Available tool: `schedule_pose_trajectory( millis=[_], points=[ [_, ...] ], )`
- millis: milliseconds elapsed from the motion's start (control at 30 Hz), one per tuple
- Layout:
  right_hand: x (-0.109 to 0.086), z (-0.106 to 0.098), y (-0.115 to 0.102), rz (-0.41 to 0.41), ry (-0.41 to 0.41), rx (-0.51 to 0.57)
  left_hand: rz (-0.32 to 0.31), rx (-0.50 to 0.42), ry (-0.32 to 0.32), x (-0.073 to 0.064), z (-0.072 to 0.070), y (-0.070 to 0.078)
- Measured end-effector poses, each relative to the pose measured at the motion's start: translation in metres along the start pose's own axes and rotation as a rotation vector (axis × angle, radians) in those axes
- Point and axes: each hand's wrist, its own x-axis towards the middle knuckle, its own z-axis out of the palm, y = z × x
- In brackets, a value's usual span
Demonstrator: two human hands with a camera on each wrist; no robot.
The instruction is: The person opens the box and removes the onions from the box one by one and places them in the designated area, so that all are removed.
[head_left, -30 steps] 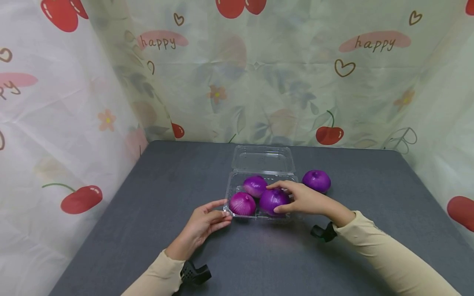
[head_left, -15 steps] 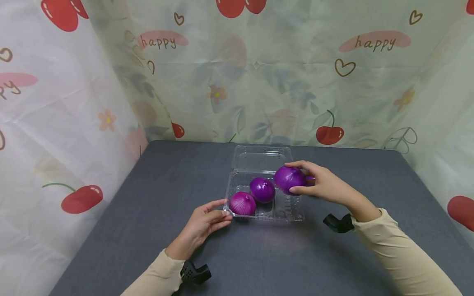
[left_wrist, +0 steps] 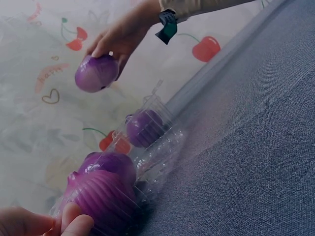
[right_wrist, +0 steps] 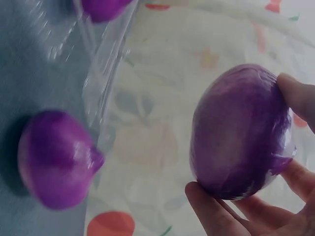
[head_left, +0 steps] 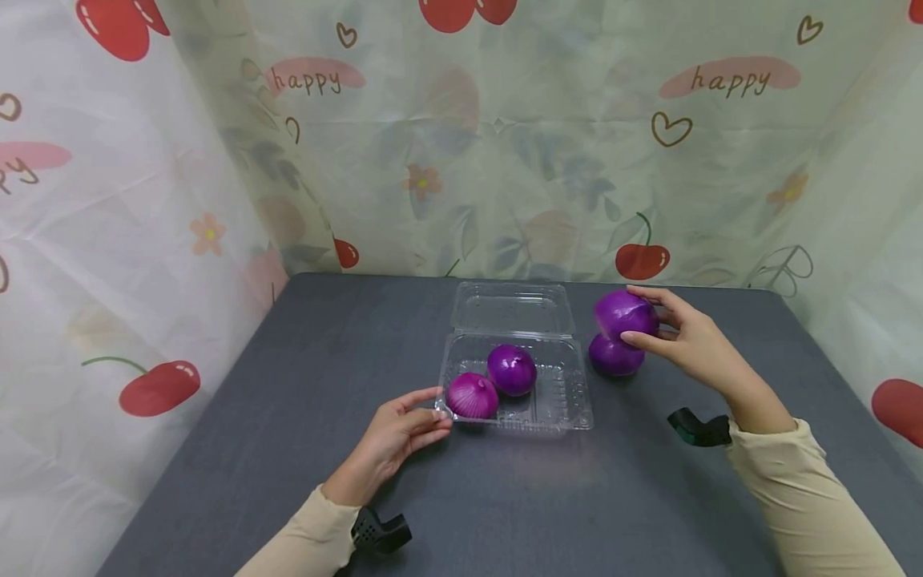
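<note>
My right hand (head_left: 681, 336) grips a purple onion (head_left: 624, 313) in the air, its thumb and fingers spread round the sides, as the right wrist view shows of the same onion (right_wrist: 241, 132). Behind and below it another onion (head_left: 616, 357) sits on the table, right of a clear plastic clamshell box (head_left: 562, 393). Two more onions lie in the box: a striped pinkish one (head_left: 472, 396) at the near left and a darker one (head_left: 512, 370) beside it. With thumb and fingers my left hand (head_left: 397, 437) pinches the box's near left corner.
The box's clear lid (head_left: 512, 310) lies folded back toward the rear of the grey table (head_left: 346, 344). A printed curtain (head_left: 497, 160) hangs behind the table and along both sides. Each wrist carries a black camera mount (head_left: 382, 533).
My right hand has lifted an onion out of the box and carried it right and back, over the onion on the table. The darker onion in the box has shifted slightly right; my left hand stays put.
</note>
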Motion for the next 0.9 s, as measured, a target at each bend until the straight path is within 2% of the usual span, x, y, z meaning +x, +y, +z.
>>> schedule_pose_trajectory(
  millis=[200,633,767,900],
  points=[
    [-0.002,-0.006,0.017,0.067,0.104,-0.037,0.001,-0.012,-0.006,0.000,0.000,0.000],
    [-0.002,-0.006,0.055,0.066,0.275,-0.054,-0.003,-0.013,-0.007,0.001,-0.002,-0.001],
    [-0.002,-0.006,0.065,0.083,0.297,-0.060,-0.003,-0.014,-0.005,0.000,-0.002,-0.001],
    [-0.001,-0.005,0.074,0.119,0.281,-0.085,-0.004,-0.011,-0.002,0.000,-0.002,-0.001]
  ],
)
